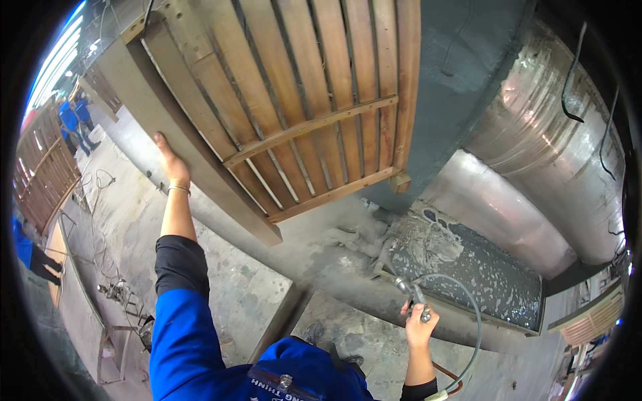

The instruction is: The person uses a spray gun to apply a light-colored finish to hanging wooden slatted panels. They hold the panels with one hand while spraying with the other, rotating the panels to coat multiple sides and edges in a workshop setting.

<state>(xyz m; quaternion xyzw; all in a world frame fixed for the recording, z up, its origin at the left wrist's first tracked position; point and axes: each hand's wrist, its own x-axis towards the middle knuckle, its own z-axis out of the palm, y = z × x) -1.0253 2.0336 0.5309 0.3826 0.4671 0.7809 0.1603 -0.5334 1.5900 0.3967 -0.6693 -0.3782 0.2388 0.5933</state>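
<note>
The person's left hand (175, 167) lies against the outer edge of a broad wooden side board (202, 162), part of a slatted wooden piece (289, 100); the fingers are mostly out of sight, so whether they wrap the wood or merely press on it cannot be told. From that contact the piece spreads up and to the right, its slats fanning away beyond the board, with a curved crossbar (311, 128) running across them to the right of the hand; the board's lower end sticks out below and to the right of the hold. The right hand (421, 324) is closed around the handle of a metal spray gun (409, 289), and the gun's front end points up and left from the fist, below the piece and well apart from the left hand. A pale hose (477, 317) arcs out to the right of this fist and back down beside the wrist. Just above and right of the same grip sits a trough (491, 321) holding dark grey liquid with lighter froth, and above that stands a curved metal sheet (501, 214). Well off to the left of the left hand are another slatted wooden piece (45, 160) and co-workers in blue (69, 119).
</note>
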